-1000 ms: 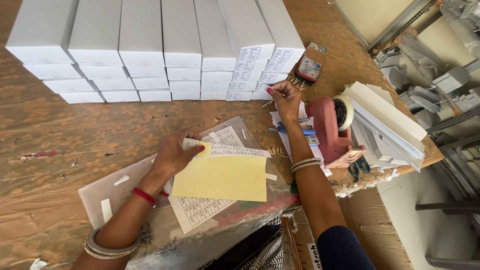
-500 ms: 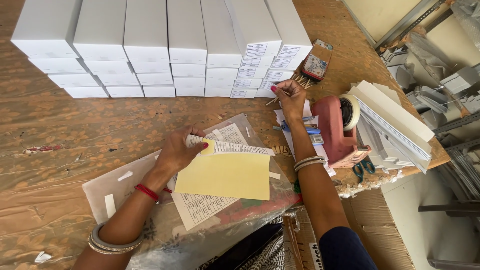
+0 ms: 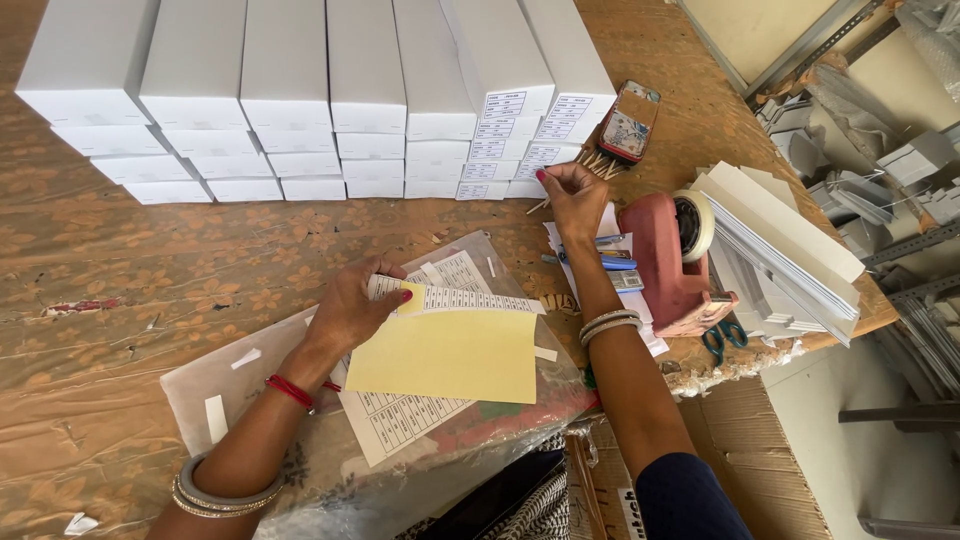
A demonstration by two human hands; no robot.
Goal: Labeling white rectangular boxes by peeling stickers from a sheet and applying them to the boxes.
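Near the desk's front edge the left hand [image 3: 352, 308] pinches a yellow backing sheet [image 3: 447, 355] over label sheets [image 3: 400, 420], while the right hand [image 3: 572, 192], fingers closed on a small label, reaches the stacked white boxes [image 3: 330, 95] beside a red tape dispenser [image 3: 665, 260].

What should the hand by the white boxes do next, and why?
Probably press the small label it pinches onto the end of the nearest bare white box. The right hand hovers beside the stacks, where only the right-hand boxes carry labels, while the left hand pins the label sheet on its yellow backing.
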